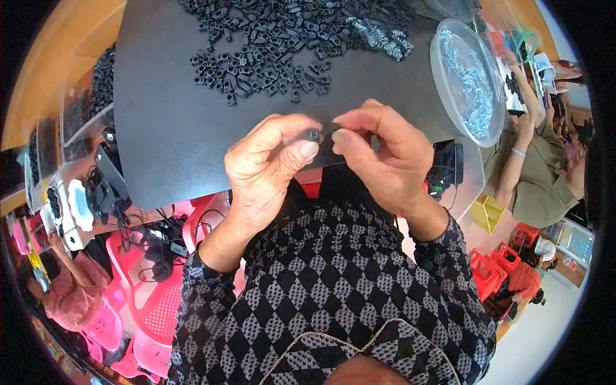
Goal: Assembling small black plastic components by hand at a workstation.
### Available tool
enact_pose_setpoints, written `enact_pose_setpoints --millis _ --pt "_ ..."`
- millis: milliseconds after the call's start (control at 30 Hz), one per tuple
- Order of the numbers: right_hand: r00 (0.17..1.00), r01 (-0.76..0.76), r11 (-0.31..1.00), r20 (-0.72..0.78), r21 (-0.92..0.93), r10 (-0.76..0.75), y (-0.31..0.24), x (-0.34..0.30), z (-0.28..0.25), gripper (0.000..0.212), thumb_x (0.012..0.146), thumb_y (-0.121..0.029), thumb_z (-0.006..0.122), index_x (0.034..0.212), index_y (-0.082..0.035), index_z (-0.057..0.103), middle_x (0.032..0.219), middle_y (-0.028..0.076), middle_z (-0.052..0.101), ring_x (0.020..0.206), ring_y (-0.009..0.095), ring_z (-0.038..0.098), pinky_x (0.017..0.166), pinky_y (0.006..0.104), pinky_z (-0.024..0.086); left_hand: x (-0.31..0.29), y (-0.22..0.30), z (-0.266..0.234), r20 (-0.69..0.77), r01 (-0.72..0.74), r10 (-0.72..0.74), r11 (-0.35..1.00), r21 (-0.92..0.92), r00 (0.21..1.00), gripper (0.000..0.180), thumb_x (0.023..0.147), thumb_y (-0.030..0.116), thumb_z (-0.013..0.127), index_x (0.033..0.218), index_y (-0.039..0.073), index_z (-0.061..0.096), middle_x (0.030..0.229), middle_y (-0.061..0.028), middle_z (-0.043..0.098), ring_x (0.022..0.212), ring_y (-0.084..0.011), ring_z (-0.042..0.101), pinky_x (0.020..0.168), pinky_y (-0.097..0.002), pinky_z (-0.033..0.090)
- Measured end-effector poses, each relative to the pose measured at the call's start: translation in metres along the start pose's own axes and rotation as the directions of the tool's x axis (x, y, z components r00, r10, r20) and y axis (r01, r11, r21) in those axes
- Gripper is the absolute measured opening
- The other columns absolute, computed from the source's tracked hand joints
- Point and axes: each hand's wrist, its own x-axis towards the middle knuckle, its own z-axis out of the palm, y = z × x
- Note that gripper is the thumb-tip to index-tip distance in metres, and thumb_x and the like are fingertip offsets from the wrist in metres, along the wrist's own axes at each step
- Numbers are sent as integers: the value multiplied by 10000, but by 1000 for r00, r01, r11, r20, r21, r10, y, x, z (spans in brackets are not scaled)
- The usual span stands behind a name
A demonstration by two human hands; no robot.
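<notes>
Close together over the near edge of the dark table (163, 147), both my hands are raised. Thumb and forefinger of my left hand (266, 163) pinch a small black plastic part (312, 135) with a round opening in its end. In my right hand (388, 151), the fingertips close on another small black piece (333, 129), mostly covered by the thumb and finger. A narrow gap lies between the two pieces. Beyond my hands spreads a pile of small black plastic parts (256, 74), with a heap of small metal springs (382, 40) at its right.
A round clear tub (444, 96) of shiny small metal pieces stands at the table's right. Clear bins (64, 138) with black parts are on the left. Pink chairs (154, 308) and cables lie below left. A person in olive clothing (539, 173) sits at right, another person (77, 289) at left.
</notes>
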Motion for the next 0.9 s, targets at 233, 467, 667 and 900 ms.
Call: enact_pose_setpoints --millis 233,467,667,900 --pt "996 78 994 41 -77 -75 0 5 2 105 734 25 669 822 -1 617 676 67 567 523 125 550 462 241 422 -2 3 5 -17 32 -32 999 -11 999 171 821 37 677 983 -8 646 845 -26 629 737 -76 568 651 -211 469" --pt "993 106 984 74 -145 -96 3 4 -5 107 733 46 658 824 10 612 660 49 554 539 105 518 474 232 391 -1 -4 13 -23 -77 79 994 77 997 156 815 24 668 964 -17 641 820 -40 618 718 -106 570 641 -229 462" --pt "995 27 992 95 -127 -15 3 2 -6 111 737 56 652 836 18 617 655 27 545 555 79 483 491 219 361 0 -1 12 14 -94 93 985 143 996 142 817 27 663 950 -19 638 810 -47 605 700 -112 557 619 -233 450" --pt "939 327 930 171 -168 -300 8 6 -9 160 733 70 654 872 20 593 649 71 539 518 161 478 453 260 359 2 -4 9 54 -195 188 963 186 981 142 817 36 667 947 -15 637 800 -50 599 683 -113 553 601 -235 448"
